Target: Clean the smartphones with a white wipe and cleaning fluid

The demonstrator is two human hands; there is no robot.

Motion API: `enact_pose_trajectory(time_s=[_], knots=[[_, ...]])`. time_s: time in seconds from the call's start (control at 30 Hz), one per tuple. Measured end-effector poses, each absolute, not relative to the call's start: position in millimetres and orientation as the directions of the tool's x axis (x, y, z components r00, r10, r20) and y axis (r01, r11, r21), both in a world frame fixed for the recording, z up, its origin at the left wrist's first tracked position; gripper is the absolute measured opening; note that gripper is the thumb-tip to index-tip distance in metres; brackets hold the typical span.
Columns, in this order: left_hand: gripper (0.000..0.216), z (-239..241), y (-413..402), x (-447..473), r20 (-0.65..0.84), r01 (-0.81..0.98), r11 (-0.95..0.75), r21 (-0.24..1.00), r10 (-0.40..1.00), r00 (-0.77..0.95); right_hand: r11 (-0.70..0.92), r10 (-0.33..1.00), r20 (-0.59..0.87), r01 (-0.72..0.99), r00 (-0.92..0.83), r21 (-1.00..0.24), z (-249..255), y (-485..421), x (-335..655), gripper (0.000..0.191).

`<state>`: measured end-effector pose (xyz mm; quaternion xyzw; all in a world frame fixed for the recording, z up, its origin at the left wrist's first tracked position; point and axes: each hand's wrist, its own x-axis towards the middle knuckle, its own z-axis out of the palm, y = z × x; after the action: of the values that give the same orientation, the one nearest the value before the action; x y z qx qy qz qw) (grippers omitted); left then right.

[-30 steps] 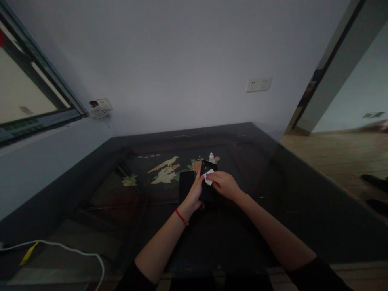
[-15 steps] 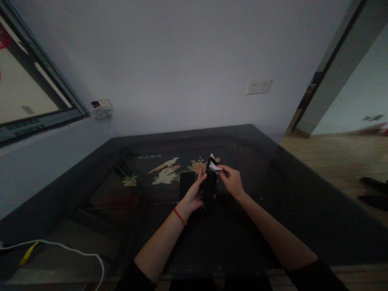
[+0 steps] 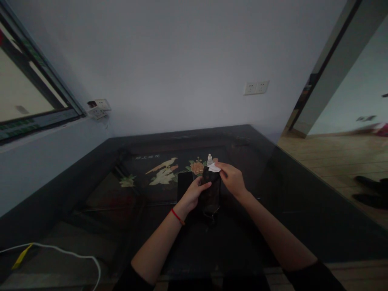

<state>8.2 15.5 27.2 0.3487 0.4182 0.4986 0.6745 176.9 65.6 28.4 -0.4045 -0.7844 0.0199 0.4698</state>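
Observation:
My left hand [image 3: 194,194] grips a dark phone [image 3: 211,194] by its left edge and holds it up over the black table [image 3: 273,210]. My right hand [image 3: 233,178] pinches a small white wipe [image 3: 214,168] against the phone's top end. Just behind the phone stands a small white dropper bottle [image 3: 209,159]. A flat black rectangle [image 3: 184,184], perhaps a case, lies on the table to the left of the phone.
The table top shows an inlaid picture of birds and flowers [image 3: 165,169] under glass. A white cable with a yellow tag [image 3: 60,252] runs over the near left corner. Wall sockets [image 3: 256,87] sit above the table; wooden floor [image 3: 333,157] opens to the right.
The phone has turned from lying flat, to edge-on, to facing me. My right hand moved the wipe from the middle of the phone up to its top end.

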Motion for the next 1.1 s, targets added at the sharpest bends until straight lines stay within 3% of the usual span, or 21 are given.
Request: enact_pose_trajectory(time_s=[0.23,0.4,0.57,0.73,0.87,1.1], knots=[[0.058,31,14,7,-0.269,-0.548,0.325,0.771,0.946,0.183,0.684,0.641,0.657,0.684,-0.397,-0.253,25,67,181,0.036],[0.072,37,12,6,-0.264,-0.646,0.372,0.666,0.928,0.263,0.622,0.713,0.615,0.708,-0.337,-0.334,22,62,172,0.03],[0.061,38,11,10,-0.32,-0.631,0.414,0.656,0.91,0.264,0.58,0.744,0.62,0.701,-0.249,-0.415,17,63,165,0.031],[0.051,39,6,21,-0.434,-0.573,0.588,0.572,0.809,0.397,0.609,0.728,0.643,0.653,-0.237,-0.45,19,62,160,0.031],[0.044,41,4,24,-0.465,-0.59,0.561,0.58,0.823,0.325,0.675,0.679,0.669,0.614,-0.301,-0.409,23,58,156,0.032],[0.038,24,13,17,-0.44,-0.627,0.555,0.546,0.827,0.349,0.813,0.548,0.709,0.481,-0.443,-0.328,25,46,148,0.036]])
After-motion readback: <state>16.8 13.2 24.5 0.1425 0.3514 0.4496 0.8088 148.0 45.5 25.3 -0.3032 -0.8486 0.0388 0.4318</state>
